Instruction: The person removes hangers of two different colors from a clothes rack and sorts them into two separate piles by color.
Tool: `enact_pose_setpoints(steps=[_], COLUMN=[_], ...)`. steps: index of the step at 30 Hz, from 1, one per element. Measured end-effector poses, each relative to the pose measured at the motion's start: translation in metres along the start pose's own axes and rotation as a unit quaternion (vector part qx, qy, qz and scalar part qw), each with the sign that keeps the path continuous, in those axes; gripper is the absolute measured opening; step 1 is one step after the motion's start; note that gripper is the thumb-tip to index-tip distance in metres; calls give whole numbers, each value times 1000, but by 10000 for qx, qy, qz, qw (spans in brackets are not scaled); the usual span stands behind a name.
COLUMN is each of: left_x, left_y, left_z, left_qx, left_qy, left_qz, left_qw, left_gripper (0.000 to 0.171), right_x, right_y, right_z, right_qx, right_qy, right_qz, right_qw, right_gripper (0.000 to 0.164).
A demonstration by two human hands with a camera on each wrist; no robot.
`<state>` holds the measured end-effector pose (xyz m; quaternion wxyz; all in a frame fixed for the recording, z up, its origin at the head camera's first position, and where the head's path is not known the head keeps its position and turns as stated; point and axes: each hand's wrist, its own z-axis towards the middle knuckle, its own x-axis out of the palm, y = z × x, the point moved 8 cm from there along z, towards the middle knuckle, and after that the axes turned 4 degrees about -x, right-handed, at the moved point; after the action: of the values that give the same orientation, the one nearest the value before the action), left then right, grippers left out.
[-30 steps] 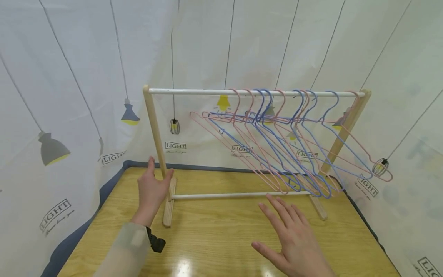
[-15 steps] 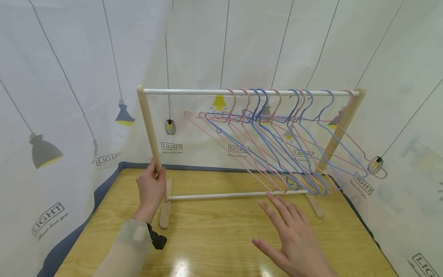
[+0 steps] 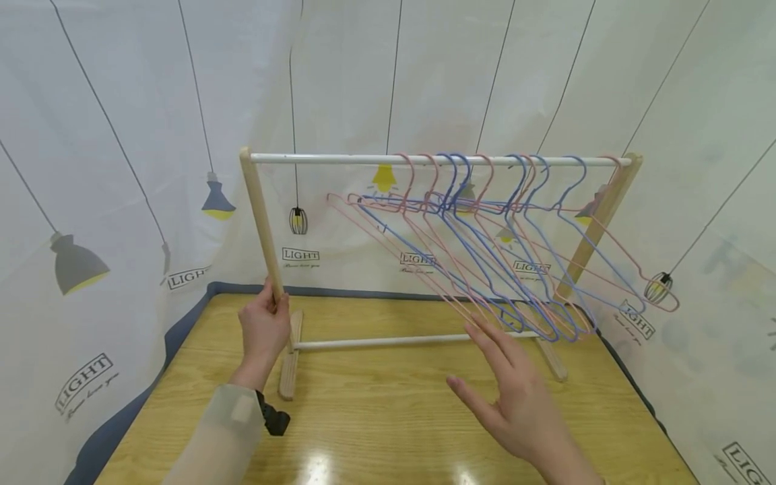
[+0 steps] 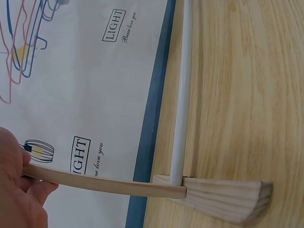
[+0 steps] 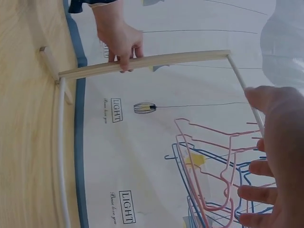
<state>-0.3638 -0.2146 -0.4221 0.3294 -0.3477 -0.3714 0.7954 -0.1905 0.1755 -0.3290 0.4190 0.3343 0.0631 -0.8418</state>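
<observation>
My left hand (image 3: 264, 333) grips the left wooden post (image 3: 259, 222) of a small clothes rack low down, thumb on the near side. In the left wrist view, the fingers (image 4: 42, 190) close around this post. Several pink and blue wire hangers hang from the white top rail (image 3: 327, 159), bunched toward its right half; one is a blue hanger (image 3: 585, 174). My right hand (image 3: 521, 397) holds nothing, its fingers spread and reaching up beside the lower corners of the nearest pink hangers. Whether the fingertips touch them I cannot tell.
The rack stands on a wood-grain table (image 3: 376, 417) on two wooden feet, with a white lower bar (image 3: 376, 342) between them. Behind and at both sides hangs a pale curtain (image 3: 351, 87) printed with lamps. The right post (image 3: 597, 229) stands beyond the hangers.
My left hand went from spread beside the post to gripping it, and the rack shifted slightly left in view. My right hand turned and rose a little toward the hangers' lower corners.
</observation>
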Motion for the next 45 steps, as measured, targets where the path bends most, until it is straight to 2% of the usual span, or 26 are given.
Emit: enact_pose_setpoints(steps=[7,12,20,24,30,34,37,41,45], left_x=[-1,0,0,0,1,2,1,0,-1], left_y=[-1,0,1,-1,0,1,1,1,1], left_z=[1,1,-1,-1,-2,-2,-2,-1,-1], left_qx=[56,52,-97,-43,-94,-123,-95,-75,-66], left_qy=[-14,-3,33,-4,20,27,8,-30,-54], left_qz=[-62,-41,-87,-121,-175,-159,-136,-87,-109], left_qw=[10000,10000,9999,9999,9998,9998,9999,9999,9999], left_gripper=[32,34,39,34,36,38,39,41,39], right_x=[1,3,16,25,41,47,49,55,61], right_y=[-17,-27,-51,-63,-76,-77,-76,-76,-75], right_z=[18,30,31,31,31,33,34,33,32], right_qx=[357,503,1219,1642,2318,2477,2585,2763,2870], right_qy=[-167,-395,-528,-596,-763,-998,-1100,-1074,-983], right_qz=[396,564,791,1399,2236,2629,2778,3086,3275], right_qw=[9984,9964,9880,9746,9436,9271,9187,9038,8948], right_gripper=[67,69,54,45,31,25,23,24,27])
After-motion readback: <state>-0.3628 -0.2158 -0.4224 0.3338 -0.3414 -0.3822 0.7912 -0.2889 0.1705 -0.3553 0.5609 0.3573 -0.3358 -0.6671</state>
